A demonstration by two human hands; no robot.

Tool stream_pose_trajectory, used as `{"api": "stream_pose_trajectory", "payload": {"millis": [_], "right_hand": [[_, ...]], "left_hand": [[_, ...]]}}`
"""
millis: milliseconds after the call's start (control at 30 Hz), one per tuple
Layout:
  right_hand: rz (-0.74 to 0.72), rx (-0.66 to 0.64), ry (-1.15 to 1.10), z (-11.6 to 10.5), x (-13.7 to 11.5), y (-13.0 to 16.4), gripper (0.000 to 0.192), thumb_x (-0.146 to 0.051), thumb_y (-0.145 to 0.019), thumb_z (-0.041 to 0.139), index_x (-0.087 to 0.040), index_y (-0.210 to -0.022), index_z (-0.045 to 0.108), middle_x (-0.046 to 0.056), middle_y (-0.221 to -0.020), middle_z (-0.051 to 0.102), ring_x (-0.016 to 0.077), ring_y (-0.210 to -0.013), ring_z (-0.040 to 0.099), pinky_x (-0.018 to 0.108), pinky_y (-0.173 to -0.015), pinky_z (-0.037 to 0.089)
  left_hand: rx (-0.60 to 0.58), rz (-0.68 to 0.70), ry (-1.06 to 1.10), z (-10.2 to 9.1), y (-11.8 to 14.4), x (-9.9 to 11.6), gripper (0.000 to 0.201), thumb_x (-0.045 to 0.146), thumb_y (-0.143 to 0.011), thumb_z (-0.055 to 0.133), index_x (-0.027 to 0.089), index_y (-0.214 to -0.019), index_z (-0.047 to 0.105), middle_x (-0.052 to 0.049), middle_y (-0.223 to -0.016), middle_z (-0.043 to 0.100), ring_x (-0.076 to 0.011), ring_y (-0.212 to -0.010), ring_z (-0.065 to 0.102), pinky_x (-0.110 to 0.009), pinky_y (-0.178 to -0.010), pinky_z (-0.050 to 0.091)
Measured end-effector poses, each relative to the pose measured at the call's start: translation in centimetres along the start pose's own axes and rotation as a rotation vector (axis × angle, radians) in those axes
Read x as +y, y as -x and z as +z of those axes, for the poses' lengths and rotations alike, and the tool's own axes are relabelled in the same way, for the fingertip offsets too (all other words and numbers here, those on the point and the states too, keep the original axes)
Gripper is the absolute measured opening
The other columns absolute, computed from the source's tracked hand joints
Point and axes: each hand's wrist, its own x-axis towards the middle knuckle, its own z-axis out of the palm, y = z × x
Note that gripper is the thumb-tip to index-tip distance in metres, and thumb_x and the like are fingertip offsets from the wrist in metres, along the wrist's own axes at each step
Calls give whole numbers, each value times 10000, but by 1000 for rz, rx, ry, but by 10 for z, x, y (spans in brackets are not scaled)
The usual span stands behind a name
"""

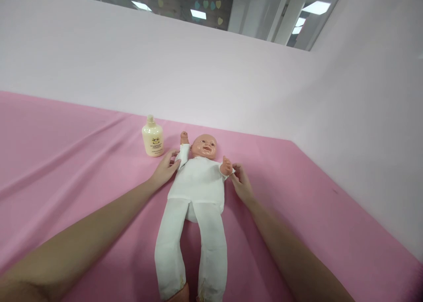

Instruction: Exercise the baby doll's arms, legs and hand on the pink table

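Observation:
A baby doll [200, 183] with a white cloth body and a hard plastic head lies on its back, its head toward the wall and its legs toward me. My left hand [166, 166] is closed about the white upper arm on the doll's left-hand side as I see it, fingertips partly behind it. On the other side, my right hand [242, 184] pinches the cloth edge by the doll's raised plastic hand [226, 166]. The doll's feet are cut off by the bottom of the view.
A cream-coloured bottle [153, 139] with a dark printed label stands upright left of the doll's head. The pink cloth [82, 161] under everything has creases at left. A white wall [198, 81] rises behind and at right, with a window [185, 6] above.

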Motion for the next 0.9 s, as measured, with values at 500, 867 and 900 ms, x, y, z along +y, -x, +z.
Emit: {"api": "stream_pose_trajectory", "payload": {"millis": [500, 867, 900], "right_hand": [[48, 174, 56, 6, -4, -4, 366, -489, -850, 542, -234, -1104, 478, 100, -1231, 567, 211, -1041, 599, 363, -891, 484], [16, 197, 93, 10, 6, -6, 481, -458, -843, 537, -282, -1275, 418, 91, -1342, 482, 201, -1035, 582, 394, -908, 494], [20, 194, 113, 10, 6, -7, 464, -456, -840, 537, -277, -1259, 447, 92, -1351, 479, 207, -1049, 574, 403, -925, 483]], "left_hand": [[-25, -50, 13, -14, 1, -3, 437, 458, -791, 605, 226, -1153, 527, -50, -1192, 594, -147, -696, 604, -316, -695, 487], [-52, -27, 1, -21, 3, -2, 443, 472, -786, 606, 215, -1137, 523, -51, -1116, 619, -149, -670, 603, -322, -678, 488], [-56, -28, -8, -21, 3, -2, 443, 473, -792, 599, 214, -1143, 519, -51, -1112, 620, -153, -679, 605, -326, -685, 488]]}}
